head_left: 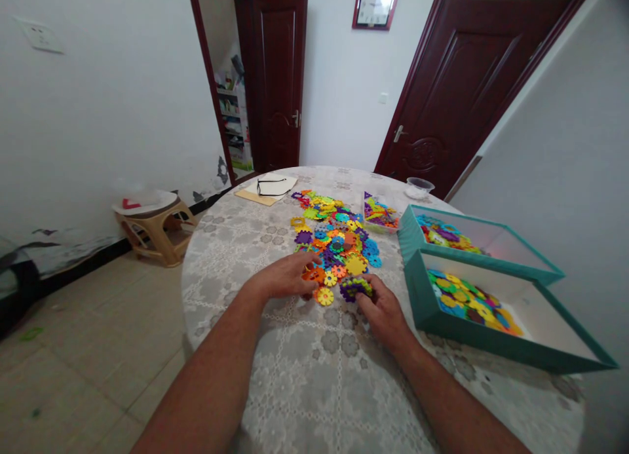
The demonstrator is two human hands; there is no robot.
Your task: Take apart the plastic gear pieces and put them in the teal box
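A heap of colourful plastic gear-shaped discs [339,234] lies spread on the round table [304,375]. My left hand [287,277] rests at the heap's near edge, fingers bent over an orange disc [313,274]. A yellow disc [325,297] lies just in front of it. My right hand [383,310] is closed on a small cluster of joined purple and green discs [354,287], held low over the tablecloth.
Two teal boxes [417,303] [407,234] with more discs stand at the right. A clear tub of discs [379,217], a small bowl [419,187] and glasses on paper [271,187] sit farther back. A stool [154,228] stands on the floor at left.
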